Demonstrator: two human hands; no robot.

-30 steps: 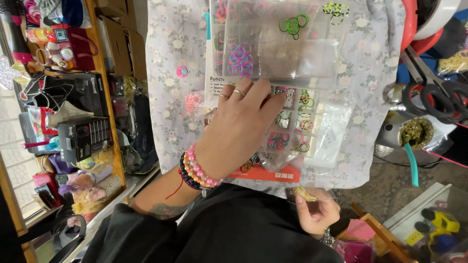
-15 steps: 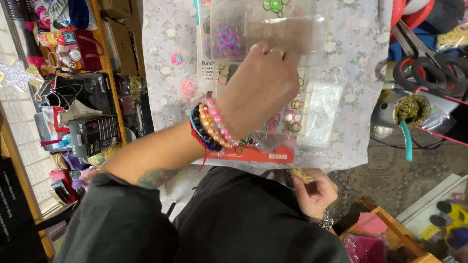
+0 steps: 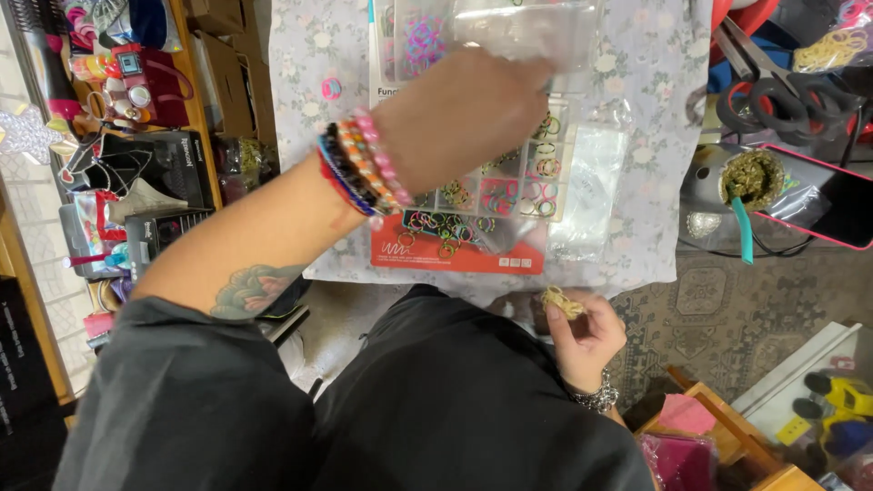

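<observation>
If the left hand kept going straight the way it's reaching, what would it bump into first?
Probably the clear plastic lid of the compartmented bead box: the left hand points up the picture with its fingertips already at the lid's edge. Whether they touch is unclear.

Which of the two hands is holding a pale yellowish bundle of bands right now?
The right hand, low by the lap, pinches the pale yellowish bundle. The left hand, with beaded bracelets, reaches over the compartment box instead.

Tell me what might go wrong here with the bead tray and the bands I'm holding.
1. The left hand reaches over the open compartment tray of small coloured rings; a sleeve or bracelet could catch it and scatter them.
2. The right hand holds a small yellowish band cluster over the lap, off the cloth; dropped, it may be lost.
</observation>
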